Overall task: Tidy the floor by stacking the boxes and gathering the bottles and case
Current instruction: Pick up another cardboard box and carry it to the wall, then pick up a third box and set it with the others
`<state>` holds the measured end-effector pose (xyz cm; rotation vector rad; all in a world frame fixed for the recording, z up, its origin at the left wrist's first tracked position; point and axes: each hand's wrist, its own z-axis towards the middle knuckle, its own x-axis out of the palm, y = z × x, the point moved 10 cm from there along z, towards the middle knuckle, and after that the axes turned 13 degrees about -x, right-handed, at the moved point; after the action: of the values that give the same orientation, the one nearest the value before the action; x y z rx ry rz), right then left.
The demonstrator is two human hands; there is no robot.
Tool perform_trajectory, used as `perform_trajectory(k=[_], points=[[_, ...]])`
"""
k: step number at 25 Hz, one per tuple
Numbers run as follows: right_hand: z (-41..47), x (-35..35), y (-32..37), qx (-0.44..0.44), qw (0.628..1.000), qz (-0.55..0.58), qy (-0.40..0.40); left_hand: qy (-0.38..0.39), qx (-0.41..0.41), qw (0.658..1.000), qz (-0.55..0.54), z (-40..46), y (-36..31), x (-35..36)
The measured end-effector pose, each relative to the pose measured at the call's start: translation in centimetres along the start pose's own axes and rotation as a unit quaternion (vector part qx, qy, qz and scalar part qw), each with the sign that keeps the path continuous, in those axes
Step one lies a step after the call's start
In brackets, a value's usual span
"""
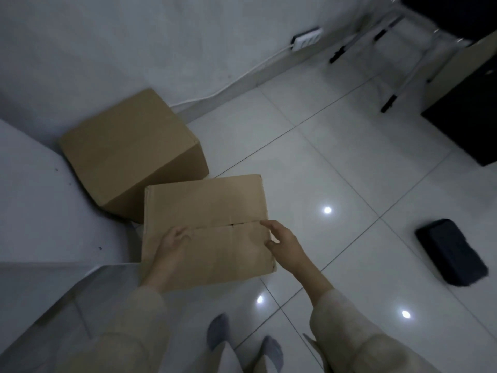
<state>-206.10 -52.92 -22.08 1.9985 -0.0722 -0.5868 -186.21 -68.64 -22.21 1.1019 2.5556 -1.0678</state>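
Observation:
A closed cardboard box [204,205] sits low in front of me, its top seam facing up. My left hand [172,242] rests on the box's top near the left side, fingers loosely bent. The right hand [282,239] touches the box's right edge, with its forefinger and thumb stretched onto the top. A second, larger cardboard box [126,149] stands tilted in the wall corner, just behind and left of the first. Off to the right, apart from both hands, a black case [451,251] lies on the tiles. No bottles are in view.
White walls meet at the left, with a white ledge [40,200] beside the boxes. A wall socket [306,39] and its cable run along the skirting. Metal stand legs [398,84] and a dark cabinet [468,109] stand at the far right. My socked feet [242,343] are below.

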Motion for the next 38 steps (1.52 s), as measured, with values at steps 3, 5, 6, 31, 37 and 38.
perform_trajectory(k=[3, 5, 6, 31, 37, 38], points=[[-4.7, -4.7, 7.0, -0.039, 0.997, 0.046, -0.053, 0.059, 0.055, 0.997, 0.005, -7.6, -6.5, 0.9], [-8.3, -8.1, 11.6, -0.063, 0.990, 0.076, -0.098, 0.083, 0.104, 0.991, 0.011, -13.2, -10.4, 0.7], [-10.5, -9.9, 13.7, -0.072, 0.986, 0.087, -0.126, 0.092, 0.133, 0.987, 0.015, -16.2, -12.2, 0.4], [-61.8, 9.6, 13.5, 0.146, 0.642, 0.245, -0.712, 0.462, 0.415, 0.647, 0.442, -48.9, 0.4, 3.7], [-74.4, 22.9, 14.0, 0.174, 0.539, 0.254, -0.784, 0.493, 0.438, 0.570, 0.491, -56.8, 12.4, 1.0], [-76.2, 25.6, 14.2, 0.176, 0.528, 0.257, -0.790, 0.497, 0.445, 0.559, 0.493, -58.0, 14.7, 0.0]])
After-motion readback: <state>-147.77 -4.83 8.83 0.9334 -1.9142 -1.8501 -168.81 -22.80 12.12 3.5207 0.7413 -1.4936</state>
